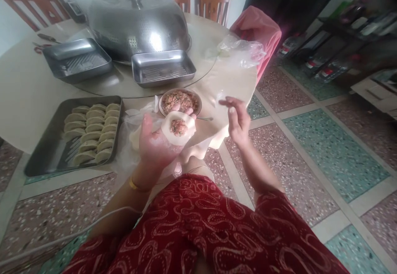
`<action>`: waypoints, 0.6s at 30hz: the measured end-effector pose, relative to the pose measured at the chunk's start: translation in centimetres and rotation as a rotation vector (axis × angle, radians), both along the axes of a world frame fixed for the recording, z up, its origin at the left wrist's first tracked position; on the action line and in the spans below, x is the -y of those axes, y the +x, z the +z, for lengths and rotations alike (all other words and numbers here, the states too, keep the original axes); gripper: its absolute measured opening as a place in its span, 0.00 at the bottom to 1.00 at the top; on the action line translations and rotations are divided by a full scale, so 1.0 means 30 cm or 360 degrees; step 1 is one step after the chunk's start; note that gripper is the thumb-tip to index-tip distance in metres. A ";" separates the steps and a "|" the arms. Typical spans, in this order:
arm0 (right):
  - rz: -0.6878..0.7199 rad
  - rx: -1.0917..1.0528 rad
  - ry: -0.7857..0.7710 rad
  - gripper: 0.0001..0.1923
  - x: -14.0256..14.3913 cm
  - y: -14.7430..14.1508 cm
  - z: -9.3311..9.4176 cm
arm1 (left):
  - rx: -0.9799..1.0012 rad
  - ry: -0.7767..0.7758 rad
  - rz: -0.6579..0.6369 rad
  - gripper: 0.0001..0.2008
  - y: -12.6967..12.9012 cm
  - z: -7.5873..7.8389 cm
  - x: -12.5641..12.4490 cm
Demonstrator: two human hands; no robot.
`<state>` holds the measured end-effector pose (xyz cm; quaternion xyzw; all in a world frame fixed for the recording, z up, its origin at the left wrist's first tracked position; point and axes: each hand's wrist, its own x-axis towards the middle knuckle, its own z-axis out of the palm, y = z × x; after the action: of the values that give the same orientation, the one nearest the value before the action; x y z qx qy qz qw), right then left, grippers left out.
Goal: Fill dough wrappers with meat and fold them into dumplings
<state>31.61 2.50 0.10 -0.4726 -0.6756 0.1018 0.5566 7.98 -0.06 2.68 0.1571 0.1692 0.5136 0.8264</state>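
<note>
Left hand [155, 143]: palm up over the near edge of the table [25, 100], fingers cupped under a dumpling wrapper [178, 128]. Wrapper: round, pale, soft dough disc, lying open and flat on the fingers; a small mound of pink minced filling flecked with green sits at its centre.

Right hand [237, 116]: raised just right of the wrapper, apart from it, holding nothing; fingers loosely curled, thumb and forefinger tips close together.

Filling bowl [180, 101]: shallow, round, holding coarse pink-and-green mince; stands on the table just behind the wrapper. A thin metal handle shows at its right.

Dumpling tray [46, 154]: rectangular, dull grey metal, at the table's near left edge; carries folded crescent dumplings [91, 131] in three close rows, smooth and pale.

Two empty steel trays [163, 68], [77, 61]: rectangular, shiny, ribbed floors; mid-table.

Domed cover [138, 21]: large, polished, perforated steel with a knob; far side of the table.

Plastic bag [238, 50]: clear, crumpled; right edge of the table.

No readable writing or labels.
</note>
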 end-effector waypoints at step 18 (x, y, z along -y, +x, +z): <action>-0.0521 0.0952 -0.0306 0.20 -0.237 0.203 -0.073 | 0.0084 -0.0180 -0.0080 0.39 0.016 -0.005 -0.025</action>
<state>37.70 9.60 -2.09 -0.6338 -0.7113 -0.0685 0.2961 8.47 0.70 2.53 0.1008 0.1719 0.4862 0.8508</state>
